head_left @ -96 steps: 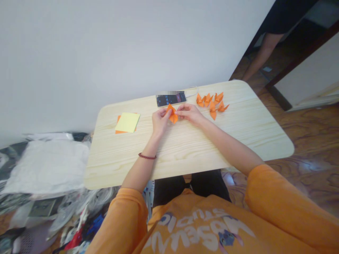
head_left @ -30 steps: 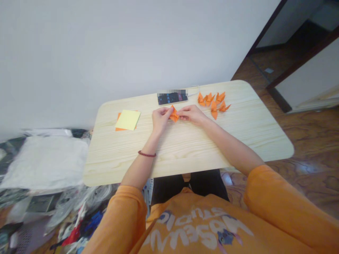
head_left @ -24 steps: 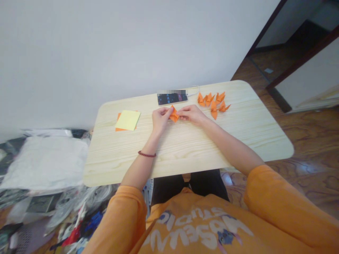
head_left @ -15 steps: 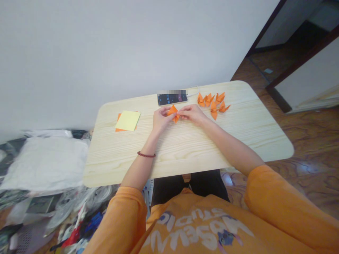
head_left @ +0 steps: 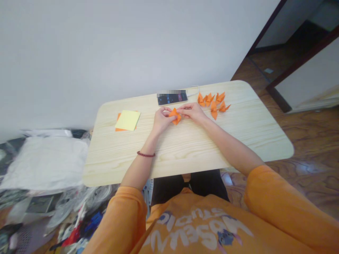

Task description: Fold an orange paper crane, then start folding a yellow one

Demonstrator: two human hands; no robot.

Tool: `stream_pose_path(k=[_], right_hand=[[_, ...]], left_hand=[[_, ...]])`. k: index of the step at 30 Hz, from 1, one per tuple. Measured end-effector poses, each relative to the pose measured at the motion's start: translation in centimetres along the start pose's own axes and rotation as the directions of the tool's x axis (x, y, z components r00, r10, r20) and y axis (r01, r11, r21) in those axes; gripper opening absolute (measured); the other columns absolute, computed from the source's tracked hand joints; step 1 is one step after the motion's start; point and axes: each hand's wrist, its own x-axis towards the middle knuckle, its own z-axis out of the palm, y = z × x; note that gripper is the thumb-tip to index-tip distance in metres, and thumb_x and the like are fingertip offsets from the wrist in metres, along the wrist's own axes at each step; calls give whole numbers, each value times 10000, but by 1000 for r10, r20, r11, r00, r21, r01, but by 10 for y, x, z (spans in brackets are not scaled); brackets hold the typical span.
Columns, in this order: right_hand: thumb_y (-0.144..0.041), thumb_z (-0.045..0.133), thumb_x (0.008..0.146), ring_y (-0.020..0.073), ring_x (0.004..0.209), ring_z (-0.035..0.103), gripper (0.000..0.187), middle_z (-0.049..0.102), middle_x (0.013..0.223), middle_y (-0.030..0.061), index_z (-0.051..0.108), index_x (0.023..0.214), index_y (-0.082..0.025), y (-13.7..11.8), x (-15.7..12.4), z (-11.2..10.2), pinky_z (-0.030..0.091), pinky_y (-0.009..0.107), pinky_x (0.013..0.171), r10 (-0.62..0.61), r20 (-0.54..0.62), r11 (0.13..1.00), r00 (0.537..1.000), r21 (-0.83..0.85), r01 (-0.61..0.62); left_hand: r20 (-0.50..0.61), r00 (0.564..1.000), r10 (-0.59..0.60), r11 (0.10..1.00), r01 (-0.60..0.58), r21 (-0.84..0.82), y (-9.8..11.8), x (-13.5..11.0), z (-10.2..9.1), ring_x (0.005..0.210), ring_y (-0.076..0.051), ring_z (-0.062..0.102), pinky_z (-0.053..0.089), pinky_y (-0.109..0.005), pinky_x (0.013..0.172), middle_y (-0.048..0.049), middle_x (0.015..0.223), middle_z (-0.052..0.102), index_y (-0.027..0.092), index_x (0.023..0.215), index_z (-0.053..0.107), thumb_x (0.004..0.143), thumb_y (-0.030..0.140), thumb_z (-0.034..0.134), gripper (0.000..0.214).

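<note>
A small folded orange paper piece (head_left: pixel 175 115) sits between my two hands at the far middle of a light wooden table (head_left: pixel 185 148). My left hand (head_left: pixel 161 120) pinches its left side, fingers curled. My right hand (head_left: pixel 193 112) pinches its right side. A group of several finished orange folded pieces (head_left: pixel 213 102) lies just right of my right hand. A stack of square paper sheets (head_left: pixel 128 120), yellow on top of orange, lies to the left of my left hand.
A dark phone (head_left: pixel 172 98) with a white cable lies at the table's far edge by the white wall. White bags and clutter (head_left: pixel 45 165) pile on the floor at the left. Wooden floor and a doorway (head_left: pixel 288 53) are at the right.
The orange piece has been turned and lowered between my fingers, now lying flatter near the table. A person standing in the doorway 3.2 s ago is gone.
</note>
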Motion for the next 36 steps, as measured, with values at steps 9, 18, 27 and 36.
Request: stream_pose_path(k=[9,18,27,36], right_hand=[[-384,797,610,49,482,331,339,486,492,-37,704,754,-91,-2,0,-2,210,238,467,33,71,999,997,-3,-33],[-354,795,607,52,480,336,285,482,487,-33,695,706,-107,1,1,-2,205,233,462,46,45,999,998,26,-47],[-291,714,630,44,456,348,202,478,480,-38,687,684,-97,3,2,-2,196,222,449,19,3,1000,1000,20,-19],[-293,685,646,48,463,351,208,495,498,-31,700,716,-98,6,4,-4,212,219,450,16,1,1000,1000,-18,-16]], left_hand=[[102,994,-37,999,37,1,6,-4,-1,532,-114,639,460,-196,542,30,613,685,187,823,464,562,108,741,388],[104,994,-21,999,18,26,6,-4,-1,538,-110,632,453,-197,551,27,628,684,188,823,472,556,122,740,384],[113,994,-11,996,0,94,9,-6,1,479,-95,576,409,-190,511,47,578,651,188,810,477,538,104,729,379],[119,993,-3,996,-7,90,7,-5,0,477,-85,559,404,-185,508,50,568,640,184,789,488,537,104,727,357]])
